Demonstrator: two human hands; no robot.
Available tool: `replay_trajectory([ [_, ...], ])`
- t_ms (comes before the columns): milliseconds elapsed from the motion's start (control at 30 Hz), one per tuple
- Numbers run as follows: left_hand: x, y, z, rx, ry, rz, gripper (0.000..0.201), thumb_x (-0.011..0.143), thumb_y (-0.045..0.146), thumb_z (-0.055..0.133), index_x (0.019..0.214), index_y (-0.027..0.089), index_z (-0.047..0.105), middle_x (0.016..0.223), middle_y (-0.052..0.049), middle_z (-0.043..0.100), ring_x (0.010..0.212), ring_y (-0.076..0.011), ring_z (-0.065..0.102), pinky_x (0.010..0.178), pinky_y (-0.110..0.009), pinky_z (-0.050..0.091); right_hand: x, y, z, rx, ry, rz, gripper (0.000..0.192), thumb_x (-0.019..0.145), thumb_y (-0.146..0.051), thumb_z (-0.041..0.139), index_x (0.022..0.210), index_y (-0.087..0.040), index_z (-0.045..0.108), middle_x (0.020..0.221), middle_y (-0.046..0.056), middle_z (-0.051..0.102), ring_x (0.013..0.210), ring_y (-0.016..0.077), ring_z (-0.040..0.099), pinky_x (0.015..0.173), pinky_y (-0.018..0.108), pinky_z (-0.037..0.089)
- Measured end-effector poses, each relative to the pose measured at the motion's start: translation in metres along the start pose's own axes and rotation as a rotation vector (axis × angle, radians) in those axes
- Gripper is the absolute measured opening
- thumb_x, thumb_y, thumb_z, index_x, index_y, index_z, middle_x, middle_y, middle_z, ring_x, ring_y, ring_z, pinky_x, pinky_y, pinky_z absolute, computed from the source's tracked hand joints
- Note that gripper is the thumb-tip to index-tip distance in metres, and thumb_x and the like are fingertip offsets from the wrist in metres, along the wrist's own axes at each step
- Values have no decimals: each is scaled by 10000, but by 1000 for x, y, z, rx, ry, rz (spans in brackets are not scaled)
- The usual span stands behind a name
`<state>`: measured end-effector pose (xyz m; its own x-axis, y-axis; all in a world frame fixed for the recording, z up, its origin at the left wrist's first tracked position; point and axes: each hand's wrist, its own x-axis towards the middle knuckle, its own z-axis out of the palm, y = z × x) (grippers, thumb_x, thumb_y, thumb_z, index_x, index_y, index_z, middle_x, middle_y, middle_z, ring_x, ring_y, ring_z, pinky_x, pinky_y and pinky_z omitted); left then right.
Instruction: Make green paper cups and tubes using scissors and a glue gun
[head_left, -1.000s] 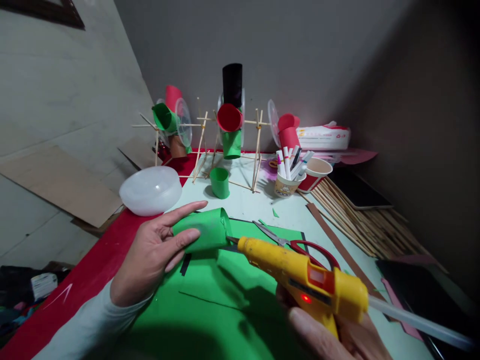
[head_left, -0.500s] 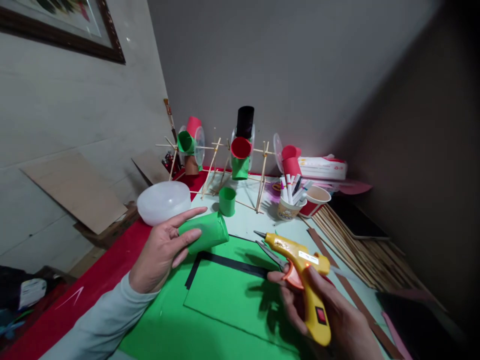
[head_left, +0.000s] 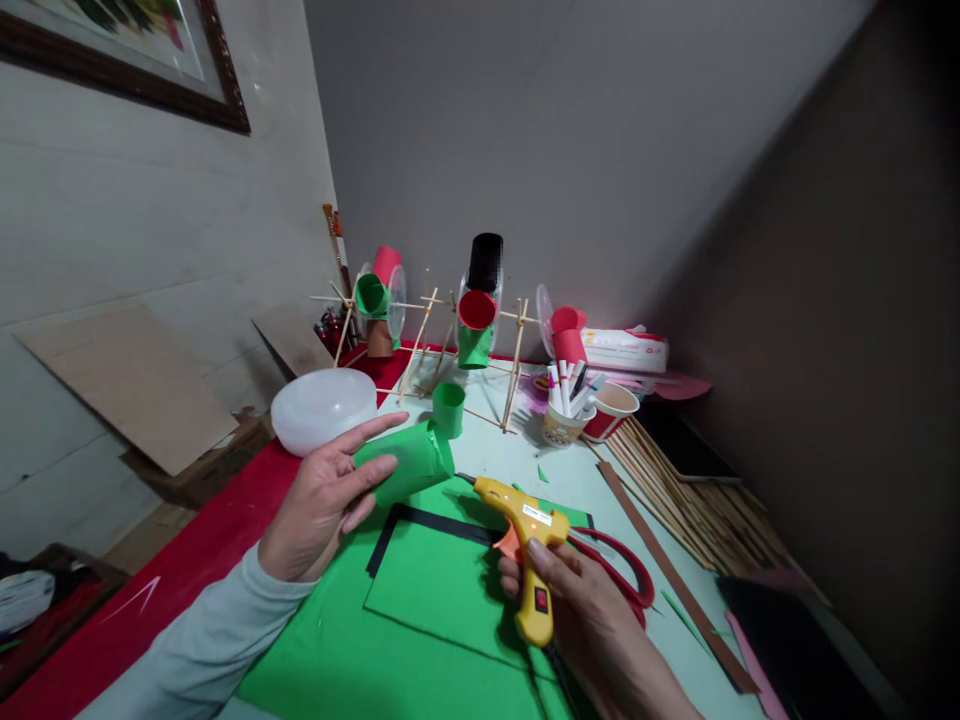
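My left hand (head_left: 330, 490) is closed around a green paper tube (head_left: 411, 464), holding it tilted with its far end to the right. In my right hand (head_left: 592, 615) is a yellow hot glue gun (head_left: 525, 510), gripped by the handle, with fingers near its orange trigger. The gun's dark nozzle points at the tube's right end and is very close to it; whether they touch I cannot tell. Beneath both hands lies a green sheet (head_left: 442, 570) with black strips on it. Red-handled scissors (head_left: 626, 570) lie to the right, partly hidden by the gun and hand.
Behind stands a stick frame (head_left: 424, 335) carrying coloured paper tubes and clear discs. A short green tube (head_left: 448, 410) and a white bowl (head_left: 324, 410) sit in front of it. Right are a cup of markers (head_left: 566, 420), a red-and-white cup (head_left: 611, 410) and wooden sticks (head_left: 682, 490).
My right hand has brought the glue gun leftward to the end of the green tube, uncovering the scissors' red handles. My left hand keeps its hold, almost unmoved. The view has shifted slightly.
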<state>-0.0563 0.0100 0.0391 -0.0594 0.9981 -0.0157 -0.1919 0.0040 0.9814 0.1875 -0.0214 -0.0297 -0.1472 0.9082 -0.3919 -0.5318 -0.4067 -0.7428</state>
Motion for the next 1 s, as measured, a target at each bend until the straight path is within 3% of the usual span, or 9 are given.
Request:
replay_trajectory([
  [167, 5, -1, -2, 8, 45, 45, 656, 721, 334, 852, 1319, 167, 641, 676, 37, 524, 436, -10, 214, 336, -119, 187, 2, -3, 6, 16, -96, -44, 357, 738, -316, 858, 989, -96, 731, 886, 116, 776, 799, 206, 738, 756, 292, 565],
  [400, 7, -4, -2, 0, 18, 77, 637, 746, 318, 834, 1323, 144, 628, 628, 68, 452, 424, -10, 194, 332, -129, 176, 8, -14, 12, -49, -124, -69, 299, 751, -265, 830, 975, -97, 726, 959, 118, 760, 952, 252, 738, 882, 336, 558],
  [500, 4, -5, 0, -22, -12, 52, 646, 743, 336, 834, 1326, 152, 625, 592, 87, 407, 412, -13, 192, 332, -139, 161, -4, -14, -4, -107, -66, -68, 351, 726, -263, 848, 1025, -131, 719, 973, 97, 766, 952, 248, 742, 912, 357, 552],
  [567, 1, -4, 2, -28, -40, 29, 648, 746, 345, 831, 1332, 165, 621, 570, 98, 385, 406, -16, 187, 333, -145, 159, -16, -14, -16, -212, 43, -97, 377, 716, -319, 864, 1022, -163, 708, 932, 85, 773, 876, 245, 758, 871, 377, 571],
  [667, -4, -2, 7, -30, -81, -3, 647, 753, 348, 825, 1340, 179, 614, 546, 115, 338, 400, -16, 164, 333, -148, 159, -36, -19, -19, -528, -9, -226, 381, 785, -477, 786, 994, -171, 699, 976, 125, 762, 863, 274, 752, 757, 370, 588],
  [733, -8, -1, 10, -36, -105, -24, 636, 759, 346, 820, 1339, 184, 614, 535, 127, 280, 394, -18, 160, 334, -146, 157, -43, -25, -8, -840, -84, -329, 317, 890, -480, 669, 1034, -198, 681, 1024, 110, 742, 914, 260, 725, 765, 351, 573],
  [767, -9, -2, 11, -34, -118, -37, 630, 765, 348, 815, 1340, 188, 612, 533, 129, 263, 388, -19, 166, 335, -146, 153, -45, -28, 0, -925, -59, -416, 285, 921, -456, 631, 1056, -208, 668, 1011, 94, 734, 894, 240, 712, 774, 340, 562],
  [900, -13, -8, 16, 18, -171, -90, 616, 800, 370, 784, 1365, 217, 591, 549, 122, 257, 374, -16, 182, 345, -152, 129, -37, -30, 32, -1014, -74, -693, 242, 954, -312, 581, 1177, -221, 602, 922, 49, 682, 799, 191, 665, 731, 296, 526],
  [1000, -15, -15, 18, 59, -203, -132, 634, 812, 385, 774, 1392, 238, 566, 571, 113, 277, 390, -19, 192, 357, -152, 129, -28, -24, 41, -1016, -100, -863, 188, 920, -209, 610, 1107, -227, 610, 955, 50, 634, 737, 167, 612, 689, 286, 512],
])
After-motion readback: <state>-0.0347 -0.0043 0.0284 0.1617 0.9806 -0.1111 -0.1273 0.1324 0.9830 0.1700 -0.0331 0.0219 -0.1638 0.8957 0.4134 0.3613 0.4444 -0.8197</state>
